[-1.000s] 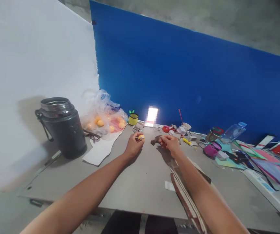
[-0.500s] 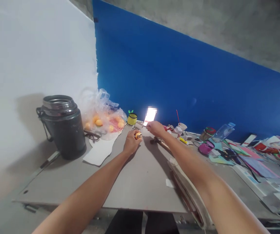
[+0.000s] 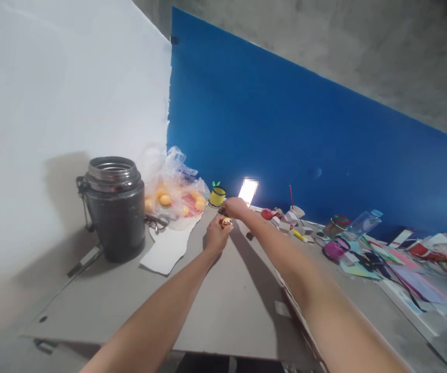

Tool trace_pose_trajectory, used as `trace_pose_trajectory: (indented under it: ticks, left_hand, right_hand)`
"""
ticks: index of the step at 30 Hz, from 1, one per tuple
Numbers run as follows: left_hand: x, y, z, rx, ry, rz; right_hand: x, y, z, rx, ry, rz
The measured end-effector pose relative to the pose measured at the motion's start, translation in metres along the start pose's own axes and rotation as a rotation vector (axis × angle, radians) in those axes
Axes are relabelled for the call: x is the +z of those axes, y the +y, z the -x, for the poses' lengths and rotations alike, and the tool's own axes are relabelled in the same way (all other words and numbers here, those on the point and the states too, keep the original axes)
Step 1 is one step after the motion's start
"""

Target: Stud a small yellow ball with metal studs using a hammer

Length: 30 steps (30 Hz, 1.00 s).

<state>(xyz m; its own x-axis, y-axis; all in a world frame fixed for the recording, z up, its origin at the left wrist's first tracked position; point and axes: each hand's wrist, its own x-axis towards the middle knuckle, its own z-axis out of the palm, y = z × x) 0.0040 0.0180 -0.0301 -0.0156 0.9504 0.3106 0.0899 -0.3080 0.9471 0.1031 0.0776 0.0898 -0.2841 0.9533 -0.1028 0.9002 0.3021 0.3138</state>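
Note:
My left hand (image 3: 216, 234) is closed around a small round orange object (image 3: 226, 223) with dark, shiny bits on its top, just above the table. My right hand (image 3: 235, 208) reaches across beyond it, fingers bent down and pressed together at a small dark item or pile; what they hold, if anything, is too small to make out. A yellow cup (image 3: 218, 195) with green leaf shapes stands just left of my right hand. Behind that hand a bright phone-like screen (image 3: 248, 191) leans near the blue wall.
A dark wide-mouthed flask (image 3: 115, 217) stands at the left, beside glasses (image 3: 156, 223), white paper (image 3: 168, 251) and a clear plastic bag (image 3: 180, 181) with orange fruit-like balls. Rightward lie a paper cup (image 3: 297, 211), a purple cup (image 3: 335, 248), a plastic bottle (image 3: 363, 224) and coloured papers.
My right hand has moved left and down from beside the screen to the small items near the yellow cup. The left hand still holds the orange object. The whole view has shifted slightly.

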Motion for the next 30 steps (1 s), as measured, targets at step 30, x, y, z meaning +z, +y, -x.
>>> trace_pose_trajectory:
  ticks: [30]
  left_hand:
    - [-0.01, 0.037, 0.009, -0.113, -0.079, 0.06]
  right_hand:
    - [0.006, 0.022, 0.011, 0.041, 0.112, -0.372]
